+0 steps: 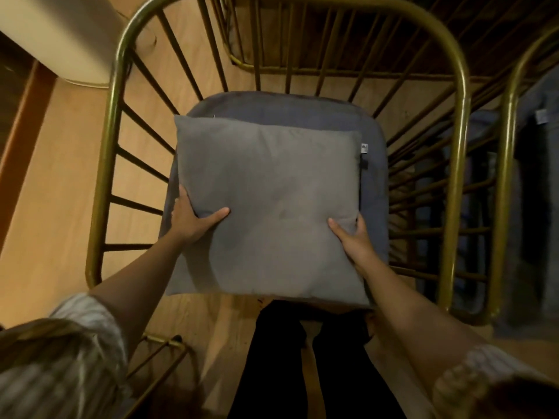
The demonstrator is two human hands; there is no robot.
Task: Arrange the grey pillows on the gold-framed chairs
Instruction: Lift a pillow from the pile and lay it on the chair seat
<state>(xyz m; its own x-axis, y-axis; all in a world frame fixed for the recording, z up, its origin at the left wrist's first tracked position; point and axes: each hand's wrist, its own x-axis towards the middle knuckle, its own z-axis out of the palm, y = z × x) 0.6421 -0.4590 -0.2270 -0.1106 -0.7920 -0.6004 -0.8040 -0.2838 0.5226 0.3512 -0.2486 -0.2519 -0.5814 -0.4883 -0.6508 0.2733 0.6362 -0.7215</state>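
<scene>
A square grey pillow [269,204] fills the middle of the head view, held flat over the darker blue-grey seat cushion [290,108] of a gold-framed chair [110,122]. My left hand [189,217] grips the pillow's left edge, thumb on top. My right hand [352,237] grips its right edge the same way. A small label and a dark zip pull show at the pillow's upper right edge. Whether the pillow rests on the cushion or hovers above it is unclear.
A second gold-framed chair [511,122] stands close on the right with a dark grey pillow [541,176] on it. Another gold wire frame [242,66] lies behind. A pale round pillar base [75,49] stands at upper left on the wooden floor. My dark-trousered legs are below.
</scene>
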